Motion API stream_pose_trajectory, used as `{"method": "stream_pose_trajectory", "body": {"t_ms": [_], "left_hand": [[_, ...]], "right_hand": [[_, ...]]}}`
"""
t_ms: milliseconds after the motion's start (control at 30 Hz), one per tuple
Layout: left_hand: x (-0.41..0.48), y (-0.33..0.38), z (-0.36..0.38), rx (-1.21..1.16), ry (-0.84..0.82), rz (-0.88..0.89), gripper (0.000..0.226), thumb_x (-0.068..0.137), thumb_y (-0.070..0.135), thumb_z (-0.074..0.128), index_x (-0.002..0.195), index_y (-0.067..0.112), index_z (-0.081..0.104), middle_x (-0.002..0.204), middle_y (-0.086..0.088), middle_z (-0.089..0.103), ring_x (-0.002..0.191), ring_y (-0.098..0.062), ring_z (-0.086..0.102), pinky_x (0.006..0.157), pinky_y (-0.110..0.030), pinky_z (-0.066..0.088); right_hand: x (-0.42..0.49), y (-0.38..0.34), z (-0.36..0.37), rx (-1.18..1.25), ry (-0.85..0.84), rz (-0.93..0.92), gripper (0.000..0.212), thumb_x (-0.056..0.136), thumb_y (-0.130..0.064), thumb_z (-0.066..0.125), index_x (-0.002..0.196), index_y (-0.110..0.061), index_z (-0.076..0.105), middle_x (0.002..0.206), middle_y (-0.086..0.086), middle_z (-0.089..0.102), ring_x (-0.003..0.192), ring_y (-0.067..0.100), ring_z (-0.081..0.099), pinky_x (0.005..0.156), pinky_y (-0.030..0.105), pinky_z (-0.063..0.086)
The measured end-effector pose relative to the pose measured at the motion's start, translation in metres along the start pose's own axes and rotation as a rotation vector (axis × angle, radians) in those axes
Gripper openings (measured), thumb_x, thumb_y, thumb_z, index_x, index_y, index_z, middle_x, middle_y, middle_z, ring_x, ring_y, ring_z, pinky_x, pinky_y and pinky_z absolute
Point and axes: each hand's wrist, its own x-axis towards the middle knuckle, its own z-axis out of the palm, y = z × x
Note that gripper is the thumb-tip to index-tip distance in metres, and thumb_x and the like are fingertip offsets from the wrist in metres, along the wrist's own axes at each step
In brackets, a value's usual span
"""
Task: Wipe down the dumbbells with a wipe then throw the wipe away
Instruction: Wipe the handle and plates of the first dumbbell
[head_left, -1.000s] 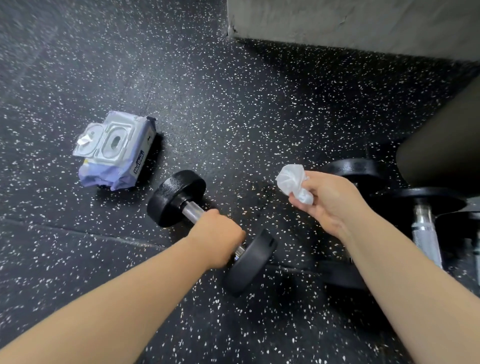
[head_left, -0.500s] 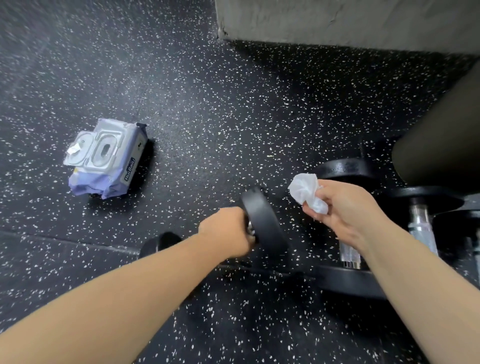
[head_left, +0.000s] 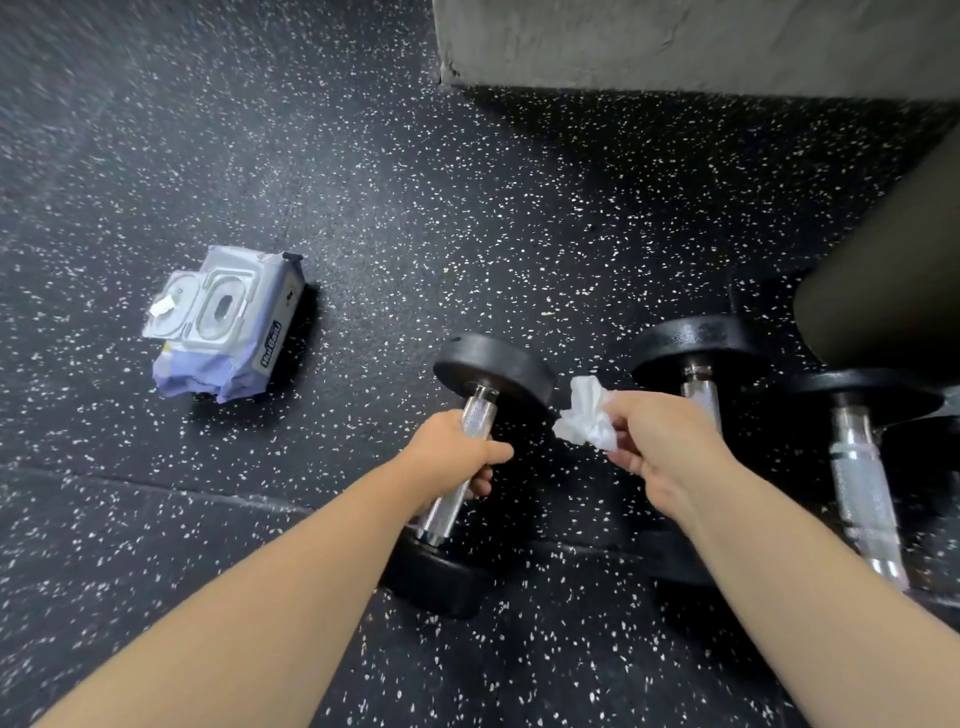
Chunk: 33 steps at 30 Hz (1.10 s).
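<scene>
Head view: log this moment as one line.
left hand: grips dumbbell handle | right hand: holds crumpled wipe near dumbbell head | wipe pack: on floor

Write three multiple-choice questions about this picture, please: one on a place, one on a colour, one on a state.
1. Where is the pack of wipes?
A) on the floor, left of the held dumbbell
B) on top of a dumbbell
C) inside a bin

2. What colour is the wipe that the right hand pinches?
A) blue
B) yellow
C) white

3. What is the left hand doing?
A) lying flat on the floor
B) gripping the dumbbell's handle
C) pulling a sheet from the pack

Answers:
1 A: the pack lies on the speckled floor, apart from the dumbbell.
2 C: the crumpled wipe is plainly white.
3 B: its fingers curl round the chrome handle.
</scene>
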Motion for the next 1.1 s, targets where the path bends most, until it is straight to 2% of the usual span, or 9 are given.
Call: {"method": "stream_pose_trajectory", "body": {"t_ms": [133, 267, 367, 433, 567, 667, 833, 967, 1100], "left_hand": [[0.001, -0.007, 0.005, -0.089, 0.049, -0.001, 0.017, 0.083, 0.015, 0.067, 0.08, 0.011, 0.051, 0.059, -0.003, 0.049, 0.044, -0.013, 0.045, 0.049, -0.026, 0.044], [0.005, -0.008, 0.015, 0.009, 0.191, 0.084, 0.023, 0.08, 0.018, 0.066, 0.063, 0.015, 0.05, 0.054, -0.002, 0.051, 0.047, -0.019, 0.046, 0.054, -0.028, 0.043], [0.005, -0.01, 0.019, 0.1, 0.237, 0.147, 0.029, 0.078, 0.016, 0.064, 0.057, 0.016, 0.044, 0.053, -0.001, 0.049, 0.051, -0.021, 0.047, 0.056, -0.029, 0.042], [0.0, -0.009, 0.021, 0.142, 0.259, 0.17, 0.031, 0.075, 0.016, 0.066, 0.058, 0.016, 0.04, 0.054, 0.001, 0.047, 0.052, -0.019, 0.045, 0.053, -0.026, 0.039], [-0.007, 0.009, 0.016, 0.071, 0.3, 0.252, 0.027, 0.071, 0.014, 0.07, 0.059, 0.012, 0.046, 0.056, -0.005, 0.053, 0.052, -0.022, 0.049, 0.053, -0.034, 0.046], [-0.007, 0.027, 0.011, -0.017, 0.345, 0.316, 0.026, 0.075, 0.016, 0.07, 0.058, 0.012, 0.05, 0.052, -0.004, 0.052, 0.047, -0.022, 0.047, 0.048, -0.034, 0.044], [-0.01, 0.024, 0.015, -0.163, 0.364, 0.323, 0.031, 0.08, 0.013, 0.069, 0.058, 0.015, 0.046, 0.046, 0.002, 0.046, 0.044, -0.016, 0.04, 0.042, -0.025, 0.035], [-0.005, 0.022, 0.014, -0.195, 0.383, 0.31, 0.031, 0.078, 0.017, 0.069, 0.059, 0.015, 0.045, 0.05, -0.002, 0.045, 0.05, -0.019, 0.04, 0.049, -0.032, 0.037], [-0.004, 0.021, 0.011, -0.225, 0.385, 0.292, 0.028, 0.075, 0.007, 0.065, 0.06, 0.014, 0.043, 0.05, -0.002, 0.041, 0.051, -0.021, 0.037, 0.051, -0.033, 0.035]], "right_hand": [[0.0, 0.012, 0.023, 0.11, 0.003, 0.102, 0.019, 0.088, 0.001, 0.054, 0.102, -0.001, 0.065, 0.1, 0.015, 0.067, 0.078, 0.022, 0.062, 0.087, 0.037, 0.053], [-0.007, 0.019, 0.049, 0.398, -0.118, 0.215, 0.033, 0.096, 0.004, 0.039, 0.127, 0.011, 0.048, 0.13, 0.029, 0.054, 0.12, 0.037, 0.057, 0.091, 0.035, 0.054], [-0.013, 0.01, 0.059, 0.59, -0.151, 0.198, 0.018, 0.092, 0.015, 0.037, 0.103, 0.015, 0.052, 0.085, 0.024, 0.063, 0.084, 0.033, 0.07, 0.084, 0.037, 0.056], [-0.018, 0.001, 0.06, 0.705, -0.157, 0.204, 0.019, 0.091, 0.017, 0.031, 0.087, 0.014, 0.049, 0.08, 0.026, 0.06, 0.063, 0.028, 0.067, 0.079, 0.037, 0.056], [-0.031, -0.017, 0.053, 0.824, -0.264, 0.161, 0.025, 0.092, 0.015, 0.03, 0.109, 0.012, 0.049, 0.11, 0.029, 0.061, 0.101, 0.038, 0.064, 0.088, 0.039, 0.053], [-0.045, -0.033, 0.05, 0.927, -0.365, 0.088, 0.028, 0.088, 0.018, 0.033, 0.1, 0.005, 0.055, 0.095, 0.021, 0.064, 0.091, 0.033, 0.066, 0.08, 0.038, 0.057], [-0.057, -0.032, 0.049, 1.014, -0.468, 0.122, 0.018, 0.096, 0.005, 0.041, 0.091, 0.008, 0.059, 0.088, 0.018, 0.068, 0.098, 0.032, 0.066, 0.093, 0.04, 0.053], [-0.04, -0.029, 0.055, 1.037, -0.496, 0.109, 0.027, 0.099, -0.013, 0.041, 0.116, 0.004, 0.054, 0.119, 0.02, 0.06, 0.116, 0.031, 0.059, 0.091, 0.036, 0.051], [-0.027, -0.035, 0.059, 0.963, -0.497, 0.19, 0.052, 0.103, -0.034, 0.033, 0.133, 0.007, 0.044, 0.114, 0.018, 0.054, 0.095, 0.025, 0.055, 0.085, 0.025, 0.044]]}}
